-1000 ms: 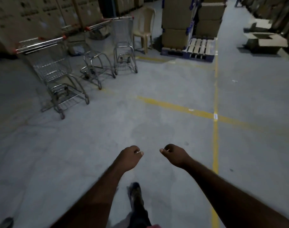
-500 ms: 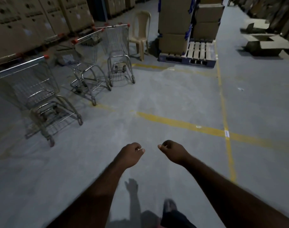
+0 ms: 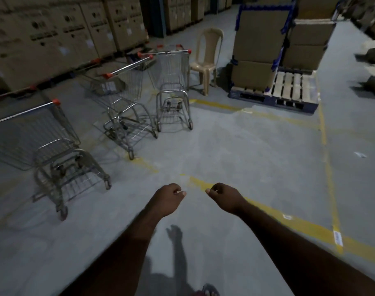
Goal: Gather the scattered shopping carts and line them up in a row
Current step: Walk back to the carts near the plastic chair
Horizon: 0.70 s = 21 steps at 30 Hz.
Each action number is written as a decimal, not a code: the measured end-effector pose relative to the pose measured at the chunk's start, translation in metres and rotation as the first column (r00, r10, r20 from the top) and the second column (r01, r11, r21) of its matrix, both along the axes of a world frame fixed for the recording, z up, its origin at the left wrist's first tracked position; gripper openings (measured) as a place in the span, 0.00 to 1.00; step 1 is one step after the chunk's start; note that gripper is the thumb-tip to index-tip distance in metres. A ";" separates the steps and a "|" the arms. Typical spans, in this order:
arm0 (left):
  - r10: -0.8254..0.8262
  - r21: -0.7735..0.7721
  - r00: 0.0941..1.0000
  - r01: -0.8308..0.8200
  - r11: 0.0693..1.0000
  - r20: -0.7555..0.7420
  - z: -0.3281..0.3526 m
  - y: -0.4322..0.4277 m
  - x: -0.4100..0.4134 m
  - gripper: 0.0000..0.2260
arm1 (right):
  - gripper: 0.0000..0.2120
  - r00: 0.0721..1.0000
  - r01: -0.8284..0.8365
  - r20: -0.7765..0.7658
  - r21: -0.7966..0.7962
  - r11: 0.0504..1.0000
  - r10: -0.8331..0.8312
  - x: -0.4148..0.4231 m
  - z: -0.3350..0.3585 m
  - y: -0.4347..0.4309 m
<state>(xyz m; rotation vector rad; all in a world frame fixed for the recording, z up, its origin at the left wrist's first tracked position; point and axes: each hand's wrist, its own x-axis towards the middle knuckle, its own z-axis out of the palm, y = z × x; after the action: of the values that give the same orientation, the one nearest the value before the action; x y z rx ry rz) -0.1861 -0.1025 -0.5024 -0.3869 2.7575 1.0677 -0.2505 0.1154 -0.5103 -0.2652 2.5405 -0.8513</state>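
Cardboard boxes [image 3: 43, 39], print seemingly blurred, wire carts [image 3: 28, 135]

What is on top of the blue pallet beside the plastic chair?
Stacked cardboard boxes cover the left part of the blue pallet; bare wooden slats show on its right. Anything behind the boxes is hidden.

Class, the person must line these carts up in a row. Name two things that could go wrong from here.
1. The middle cart stands askew, with its base close to the far cart. If they are pushed together, the frames might snag.
2. The plastic chair stands just beyond the far cart, so a shoved cart could knock it.
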 end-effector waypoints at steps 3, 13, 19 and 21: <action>0.024 0.017 1.000 -0.024 1.000 -0.009 0.006 -0.016 -0.054 0.13 | 0.22 0.999 -0.038 0.011 0.002 0.999 0.038 -0.060 0.004 -0.026; -0.004 0.036 1.000 0.005 0.999 -0.028 -0.012 -0.120 -0.272 0.15 | 0.21 0.997 -0.069 -0.028 -0.016 0.997 0.069 -0.280 -0.004 -0.133; -0.056 0.024 0.998 0.057 0.998 -0.028 -0.006 -0.194 -0.417 0.15 | 0.22 0.997 -0.063 -0.052 -0.014 0.998 0.062 -0.408 0.010 -0.211; -0.071 0.011 0.997 0.072 0.997 -0.027 -0.005 -0.216 -0.459 0.15 | 0.21 0.997 -0.054 -0.049 -0.039 0.998 0.052 -0.445 0.010 -0.232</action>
<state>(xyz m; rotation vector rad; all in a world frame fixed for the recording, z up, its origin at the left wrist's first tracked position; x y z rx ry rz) -0.6452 -0.3183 -0.5071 -0.2722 2.7638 1.0794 -0.6951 -0.1163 -0.4999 -0.3683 2.5511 -0.8861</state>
